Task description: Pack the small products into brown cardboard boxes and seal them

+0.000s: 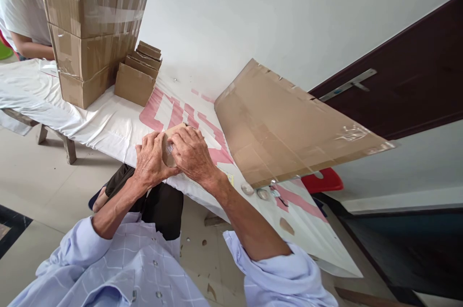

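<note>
One small cardboard box [168,156] at frame centre, over the near table edge [123,145]. Left hand [150,160] clamped on its left side, right hand [192,152] curled over its top and right. Slants toward upper right; long axis uncertain, mostly covered. Large cardboard sheet [275,123], right of centre, leans and blocks the table beyond. Upper left: taped carton stack [96,32], contents hidden; smaller cardboard pieces [135,85] just beside.

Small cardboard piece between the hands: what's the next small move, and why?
Probably smooth the shiny patch on the small cardboard piece with the right hand while the left hand steadies it: the right hand lies beside that patch, and the left hand holds the piece's left side.
</note>
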Available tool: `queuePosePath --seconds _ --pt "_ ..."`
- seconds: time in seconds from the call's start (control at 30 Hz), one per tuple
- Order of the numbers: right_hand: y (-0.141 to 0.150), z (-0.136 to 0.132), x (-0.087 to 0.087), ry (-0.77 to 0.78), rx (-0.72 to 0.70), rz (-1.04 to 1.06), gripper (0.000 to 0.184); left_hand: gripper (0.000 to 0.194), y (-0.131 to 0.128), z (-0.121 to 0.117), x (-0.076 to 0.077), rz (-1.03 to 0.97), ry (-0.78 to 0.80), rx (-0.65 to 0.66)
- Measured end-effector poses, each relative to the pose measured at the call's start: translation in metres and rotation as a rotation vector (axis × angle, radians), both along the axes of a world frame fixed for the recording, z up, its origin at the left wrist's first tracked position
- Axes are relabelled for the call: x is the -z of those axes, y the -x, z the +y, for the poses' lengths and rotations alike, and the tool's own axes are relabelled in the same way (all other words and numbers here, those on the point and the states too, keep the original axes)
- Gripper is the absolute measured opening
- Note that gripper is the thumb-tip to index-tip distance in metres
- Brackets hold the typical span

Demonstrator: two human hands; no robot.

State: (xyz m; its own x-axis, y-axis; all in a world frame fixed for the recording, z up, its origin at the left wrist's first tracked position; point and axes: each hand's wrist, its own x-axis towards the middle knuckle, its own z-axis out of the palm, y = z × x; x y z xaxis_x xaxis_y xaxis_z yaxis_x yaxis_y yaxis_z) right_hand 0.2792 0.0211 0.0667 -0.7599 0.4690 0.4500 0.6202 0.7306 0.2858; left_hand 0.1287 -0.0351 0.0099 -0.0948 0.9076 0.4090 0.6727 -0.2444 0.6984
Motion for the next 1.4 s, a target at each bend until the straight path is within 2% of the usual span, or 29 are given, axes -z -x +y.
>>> queuePosePath --seconds 0.3,0.6,0.9,1.4 --pt "-0.002 0.001 -0.001 0.004 -0.069 0.009 0.027 0.098 -0.001 0.0 0.003 0.008 -0.022 -0.022" --pt "-0.003 -0.001 -0.013 0.06 -0.041 -0.02 0.02 0.097 0.0 -0.001 0.003 -0.008 -0.027 -0.006" --pt "0.002 0.003 -0.024 0.142 -0.027 -0.115 0.022 0.103 0.0 0.001 0.006 0.003 -0.047 -0.012" --pt "0.005 0.007 -0.014 0.055 -0.014 -0.149 0.031 0.099 -0.002 -0.002 -0.001 0.029 -0.016 -0.02"
